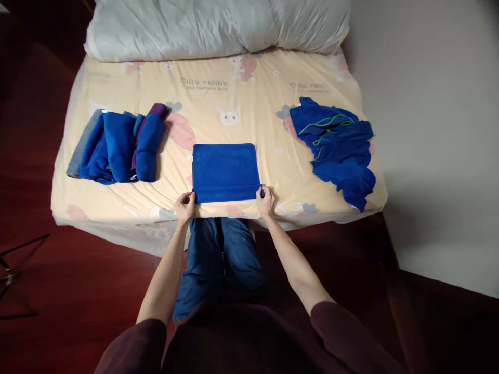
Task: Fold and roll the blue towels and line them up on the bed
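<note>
A blue towel (225, 167) lies flat in a near-square at the front middle of the bed, its near edge turned over in a narrow strip. At that strip's left corner my left hand (185, 205) pinches the cloth between thumb and fingers. My right hand (265, 200) grips the right corner of the same strip, fingers curled. Left of the towel sits a row of rolled and folded cloths (120, 145) in blue, grey and purple. On the right is a crumpled heap of blue cloth (331, 143) with green edging.
The bed (234, 98) has a yellow sheet with rabbit and carrot prints. A pale grey quilt (218, 28) lies bunched along its far side. To the right stands a light wall (436, 135). Thin dark stand legs (15, 275) show on the red floor at left.
</note>
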The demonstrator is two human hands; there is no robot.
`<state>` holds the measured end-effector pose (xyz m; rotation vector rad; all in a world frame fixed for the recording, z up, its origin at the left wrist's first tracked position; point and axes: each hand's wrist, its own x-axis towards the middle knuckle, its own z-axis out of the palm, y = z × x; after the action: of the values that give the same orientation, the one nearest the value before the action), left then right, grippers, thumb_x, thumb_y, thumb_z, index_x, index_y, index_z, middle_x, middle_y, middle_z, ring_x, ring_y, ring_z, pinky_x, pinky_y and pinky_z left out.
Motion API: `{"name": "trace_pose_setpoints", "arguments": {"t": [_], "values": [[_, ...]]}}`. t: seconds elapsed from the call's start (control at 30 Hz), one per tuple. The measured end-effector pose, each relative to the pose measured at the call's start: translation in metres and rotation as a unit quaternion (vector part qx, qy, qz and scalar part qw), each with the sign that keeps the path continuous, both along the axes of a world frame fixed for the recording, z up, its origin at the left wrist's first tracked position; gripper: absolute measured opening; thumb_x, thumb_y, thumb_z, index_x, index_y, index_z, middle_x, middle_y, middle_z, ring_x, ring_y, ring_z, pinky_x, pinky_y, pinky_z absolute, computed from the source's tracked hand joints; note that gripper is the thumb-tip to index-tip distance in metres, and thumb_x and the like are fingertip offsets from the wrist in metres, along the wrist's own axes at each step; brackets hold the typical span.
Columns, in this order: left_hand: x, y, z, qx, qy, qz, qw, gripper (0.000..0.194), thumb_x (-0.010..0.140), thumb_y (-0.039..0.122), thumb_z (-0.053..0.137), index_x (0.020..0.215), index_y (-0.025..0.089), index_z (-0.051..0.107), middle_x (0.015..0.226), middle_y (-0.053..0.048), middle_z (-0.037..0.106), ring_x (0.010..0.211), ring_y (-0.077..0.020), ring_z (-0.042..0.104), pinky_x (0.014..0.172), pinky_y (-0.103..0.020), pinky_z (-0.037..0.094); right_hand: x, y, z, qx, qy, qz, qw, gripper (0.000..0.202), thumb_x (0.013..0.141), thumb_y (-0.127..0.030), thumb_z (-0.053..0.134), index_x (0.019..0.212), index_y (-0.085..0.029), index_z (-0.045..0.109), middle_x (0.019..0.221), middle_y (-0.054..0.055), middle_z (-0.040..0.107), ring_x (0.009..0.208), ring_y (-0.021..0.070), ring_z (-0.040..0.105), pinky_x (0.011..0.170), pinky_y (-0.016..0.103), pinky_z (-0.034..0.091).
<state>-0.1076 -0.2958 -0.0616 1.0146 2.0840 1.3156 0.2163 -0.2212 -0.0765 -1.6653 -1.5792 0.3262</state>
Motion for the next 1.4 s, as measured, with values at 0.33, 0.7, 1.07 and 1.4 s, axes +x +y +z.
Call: {"name": "trace_pose_setpoints", "arguments": {"t": [0.33,0.7,1.07,1.4], "values": [[-0.001,0.003,0.000,0.014,-0.043,0.004,0.999,0.027,0.081,0.043,0.070,0.091,0.018,0.065,0.074,-0.002,0.069,0.068,-0.0150,0.066,0.066,-0.026,0.053,-0.004,-0.001,0.001,-0.015,-0.011,-0.020,1.000,0.025,0.097,-0.034,0.048,0.083,-0.019,0.063,0.079,0.008,0.069,0.071,0.0178,0.063,0.070,0.028,0.050],[0.015,-0.005,0.004,0.066,0.036,0.062,0.995,0.025,0.088,0.044,0.063,0.097,0.023,0.055,0.075,-0.002,0.069,0.069,-0.0178,0.069,0.070,-0.030,0.055,-0.007,-0.001,-0.005,0.010,0.033,-0.018,0.999,0.024,0.093,-0.037,0.046,0.082,-0.021,0.060,0.075,0.007,0.068,0.068,0.0194,0.063,0.067,0.029,0.049],[0.002,-0.023,0.028,0.105,0.313,-0.224,0.917,0.043,0.090,0.040,0.064,0.131,0.027,0.058,0.150,-0.014,0.051,0.140,-0.0323,0.048,0.116,-0.056,0.040,-0.004,-0.004,-0.004,0.118,0.086,-0.005,0.989,0.029,0.098,-0.029,0.037,0.114,-0.018,0.058,0.113,0.021,0.064,0.104,0.0310,0.065,0.089,0.047,0.054],[-0.007,0.002,0.003,0.102,0.324,-0.291,0.894,0.056,0.079,0.023,0.059,0.135,0.024,0.058,0.142,-0.011,0.062,0.136,-0.0310,0.054,0.119,-0.056,0.038,0.007,-0.015,0.010,0.105,-0.126,0.310,0.937,0.054,0.087,-0.017,0.053,0.141,-0.021,0.055,0.144,0.011,0.061,0.133,0.0292,0.054,0.115,0.052,0.037]]}}
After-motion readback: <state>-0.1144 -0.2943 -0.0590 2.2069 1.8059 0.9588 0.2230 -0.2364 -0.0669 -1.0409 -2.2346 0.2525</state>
